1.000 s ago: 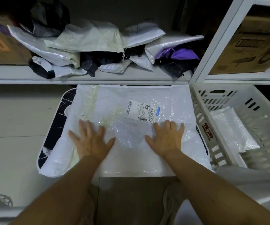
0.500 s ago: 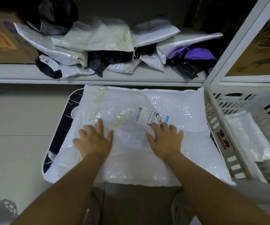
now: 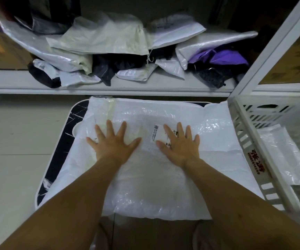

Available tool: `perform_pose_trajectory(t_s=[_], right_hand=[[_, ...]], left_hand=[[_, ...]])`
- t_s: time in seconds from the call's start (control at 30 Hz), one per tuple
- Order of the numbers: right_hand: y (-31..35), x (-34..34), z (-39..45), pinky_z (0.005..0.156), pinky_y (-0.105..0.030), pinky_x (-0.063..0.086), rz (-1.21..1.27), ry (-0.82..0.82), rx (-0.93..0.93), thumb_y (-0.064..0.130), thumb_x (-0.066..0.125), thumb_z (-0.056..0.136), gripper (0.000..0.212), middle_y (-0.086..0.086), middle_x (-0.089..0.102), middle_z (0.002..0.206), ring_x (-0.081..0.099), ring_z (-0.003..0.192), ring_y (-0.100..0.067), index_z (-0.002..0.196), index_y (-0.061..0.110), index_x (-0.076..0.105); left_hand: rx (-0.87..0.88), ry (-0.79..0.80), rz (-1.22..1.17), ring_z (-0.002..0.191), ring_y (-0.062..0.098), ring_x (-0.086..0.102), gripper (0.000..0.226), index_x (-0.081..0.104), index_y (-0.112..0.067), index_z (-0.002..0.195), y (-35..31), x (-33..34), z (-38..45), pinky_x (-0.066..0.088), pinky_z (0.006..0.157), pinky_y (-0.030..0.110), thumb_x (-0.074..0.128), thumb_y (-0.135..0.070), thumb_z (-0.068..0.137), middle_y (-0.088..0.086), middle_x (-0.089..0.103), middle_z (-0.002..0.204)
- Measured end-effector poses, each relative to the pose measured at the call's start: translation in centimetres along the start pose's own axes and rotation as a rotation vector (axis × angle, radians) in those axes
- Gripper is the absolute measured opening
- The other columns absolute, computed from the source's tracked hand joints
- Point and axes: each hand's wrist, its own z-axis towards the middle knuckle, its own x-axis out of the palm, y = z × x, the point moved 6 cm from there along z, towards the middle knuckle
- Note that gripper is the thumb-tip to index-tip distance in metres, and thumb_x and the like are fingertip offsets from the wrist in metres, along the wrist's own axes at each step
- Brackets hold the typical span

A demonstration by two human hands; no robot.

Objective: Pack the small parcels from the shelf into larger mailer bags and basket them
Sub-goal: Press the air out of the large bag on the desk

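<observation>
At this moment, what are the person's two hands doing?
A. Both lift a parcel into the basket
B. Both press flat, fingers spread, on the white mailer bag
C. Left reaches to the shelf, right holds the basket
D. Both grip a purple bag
B: the left hand and the right hand lie flat with fingers spread on the white mailer bag, the right one partly covering its label.

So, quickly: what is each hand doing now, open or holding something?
Left hand: open, fingers spread, pressing flat on the mailer bag.
Right hand: open, flat on the shipping label, holding nothing.
</observation>
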Motion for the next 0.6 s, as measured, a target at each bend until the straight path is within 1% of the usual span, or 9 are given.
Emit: perform_pose_trajectory(t_s=[0.07,0.13,0.2,0.27,0.33,0.37,0.43,0.5,0.6], right_hand=[[-1.0,-0.2,0.1,0.117,-0.054,0.003,0.002,-0.033,0.021,0.081,0.006,0.082,0.076,-0.001,-0.007,0.163,-0.008,0.149,-0.025,0.15,0.047,-0.003],[-2.0,-0.7,0.3,0.114,-0.049,0.013,-0.013,-0.075,0.019,0.076,0.007,0.086,0.072,0.002,0.003,0.163,0.003,0.149,-0.02,0.151,0.045,0.003],[-3.3,-1.9,0.8,0.107,-0.048,0.023,-0.071,-0.125,0.006,0.072,0.009,0.089,0.066,0.004,0.02,0.158,0.019,0.143,-0.021,0.15,0.045,0.013],[-5.6,-2.7,1.5,0.106,-0.053,0.025,-0.155,-0.132,0.059,0.069,0.01,0.091,0.062,0.001,0.029,0.153,0.024,0.14,-0.026,0.147,0.045,0.017],[-8.7,-2.4,1.5,0.111,-0.064,0.013,-0.162,-0.043,0.187,0.072,0.007,0.09,0.063,-0.001,0.011,0.161,0.006,0.147,-0.035,0.149,0.048,0.006],[-10.1,-1.9,1.3,0.112,-0.066,0.007,-0.126,0.002,0.247,0.074,0.004,0.089,0.066,0.0,-0.002,0.163,-0.004,0.148,-0.037,0.149,0.049,-0.002],[-11.7,-1.3,0.7,0.112,-0.068,0.002,-0.088,0.04,0.312,0.077,0.0,0.085,0.07,-0.002,-0.016,0.162,-0.013,0.147,-0.038,0.148,0.05,-0.012],[-12.0,-1.4,0.5,0.113,-0.067,0.002,-0.089,0.049,0.326,0.078,-0.001,0.084,0.072,-0.006,-0.02,0.161,-0.015,0.147,-0.037,0.148,0.047,-0.016],[-12.1,-1.6,0.6,0.114,-0.063,0.0,-0.062,0.08,0.357,0.074,0.003,0.089,0.072,-0.012,-0.02,0.16,-0.016,0.147,-0.034,0.15,0.041,-0.016]], left_hand=[[-0.06,-0.003,-0.016,0.145,0.041,-0.009,0.09,-0.008,-0.043,0.149,-0.1,-0.2,0.1,0.006,0.108,0.071,0.0,-0.088,0.072,0.004,-0.01,0.161],[-0.131,-0.014,-0.029,0.146,0.038,-0.002,0.089,-0.002,-0.036,0.151,-0.2,-0.5,0.3,0.009,0.108,0.07,0.004,-0.085,0.076,0.01,-0.002,0.161],[-0.206,-0.029,-0.022,0.143,0.036,0.015,0.089,0.011,-0.029,0.151,0.0,-1.5,1.1,0.017,0.105,0.069,0.012,-0.082,0.08,0.017,0.018,0.155],[-0.261,-0.021,0.006,0.133,0.035,0.029,0.088,0.028,-0.023,0.145,0.4,-2.8,2.3,0.026,0.101,0.065,0.019,-0.081,0.08,0.017,0.034,0.142],[-0.292,-0.006,0.057,0.13,0.036,0.031,0.086,0.037,-0.021,0.138,1.3,-3.4,3.1,0.028,0.101,0.063,0.017,-0.081,0.08,0.017,0.037,0.138],[-0.299,-0.009,0.073,0.134,0.037,0.027,0.086,0.033,-0.022,0.141,1.8,-3.2,3.1,0.025,0.103,0.064,0.013,-0.081,0.08,0.018,0.033,0.143],[-0.292,-0.025,0.047,0.145,0.036,0.009,0.086,0.015,-0.026,0.151,2.8,-2.1,2.7,0.012,0.11,0.063,0.004,-0.078,0.083,0.017,0.014,0.157],[-0.269,-0.041,-0.023,0.148,0.03,-0.001,0.083,0.003,-0.023,0.153,3.7,-1.1,2.1,0.005,0.115,0.057,0.001,-0.072,0.087,0.013,-0.001,0.161],[-0.234,-0.061,-0.1,0.149,0.027,-0.002,0.078,0.001,-0.012,0.154,4.6,-0.7,1.8,0.004,0.12,0.048,0.006,-0.062,0.094,0.013,-0.002,0.161]])
